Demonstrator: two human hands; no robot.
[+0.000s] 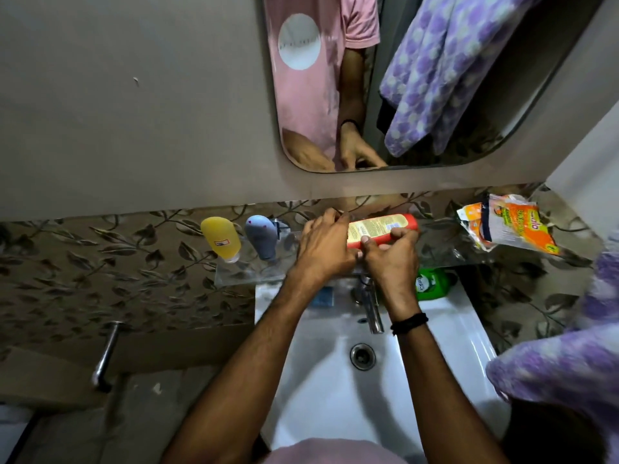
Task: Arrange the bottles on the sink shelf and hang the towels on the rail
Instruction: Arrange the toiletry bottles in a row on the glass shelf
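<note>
An orange-red bottle (382, 227) with a pale label lies on its side over the glass sink shelf (234, 277). My left hand (323, 246) grips its left end and my right hand (392, 254) pinches its lower edge with curled fingers. A yellow bottle (221, 239) and a grey-blue bottle (263, 237) stand side by side at the shelf's left. A green bottle (430, 283) sits under the shelf on the basin's back right corner. A purple patterned towel (569, 356) hangs at my right.
An orange packet of scrub pads (512, 224) lies on the shelf's right end. The white basin (449, 339) with a chrome tap (371, 306) is below my arms. A mirror (495, 105) reflects a hanging towel. A chrome wall tap (107, 353) sticks out at the left.
</note>
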